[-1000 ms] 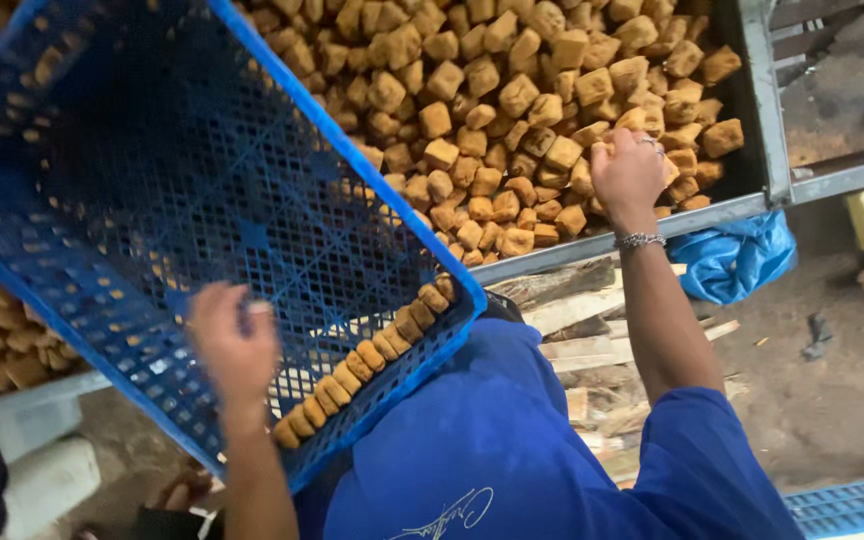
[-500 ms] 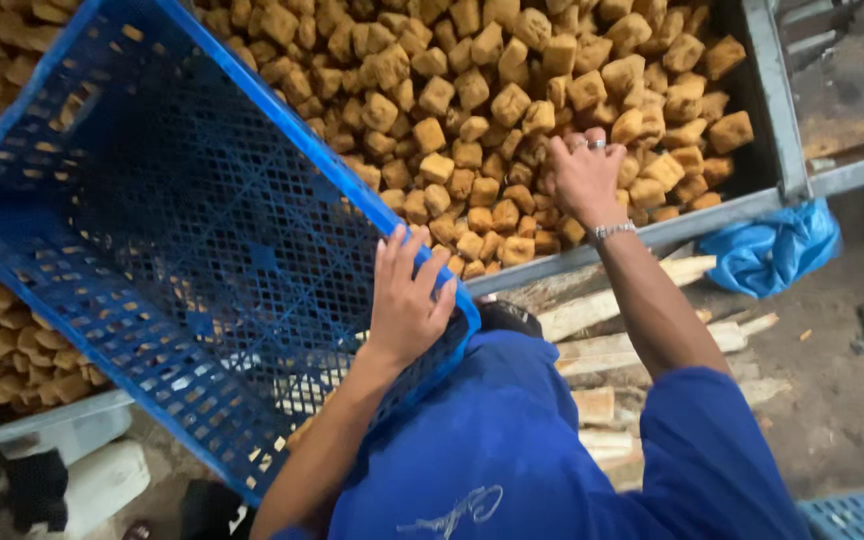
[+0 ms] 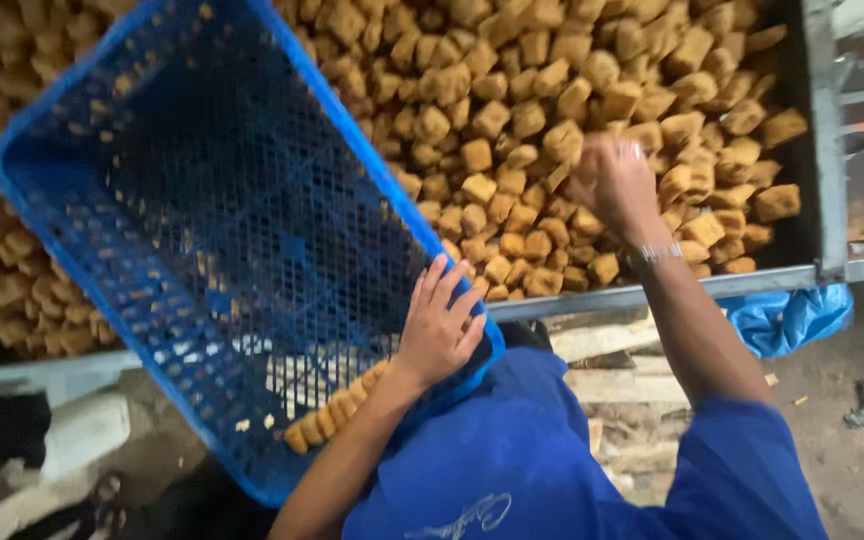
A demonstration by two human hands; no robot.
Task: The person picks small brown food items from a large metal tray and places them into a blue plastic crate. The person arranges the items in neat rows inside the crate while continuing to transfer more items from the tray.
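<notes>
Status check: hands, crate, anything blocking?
Left hand flat on blue crate rim, fingers spread. Right hand down in pile of brown fried cubes, blurred. Crate tilted, one row of cubes at low edge. Nothing in the way.

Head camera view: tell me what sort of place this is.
Probably a small food workshop, perhaps frying tofu: a big metal tray heaped with golden-brown cubes, a blue plastic crate, and scrap wood underneath.
</notes>
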